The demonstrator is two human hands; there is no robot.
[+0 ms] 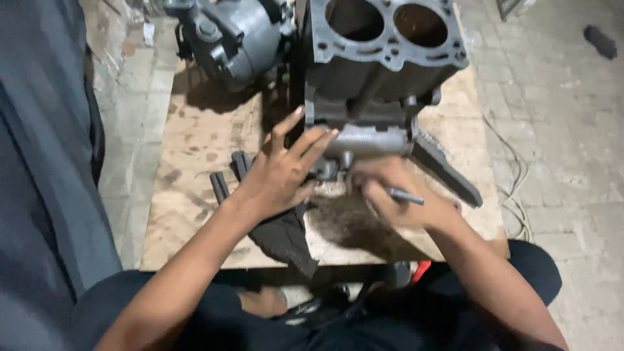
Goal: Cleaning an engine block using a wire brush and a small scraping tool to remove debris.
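While left hand (pixel 279 175) rests splayed on engine block (pixel 380 65), right hand (pixel 390 195) fingers seemingly grip metal tool (pixel 404 195).

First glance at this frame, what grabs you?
The grey engine block with its two round bores, standing at the far edge of the stained wooden board. Just below it, the left hand presses spread fingers against the block's lower casting, while the right hand grips a thin metal tool. A black cloth lies under the left wrist.
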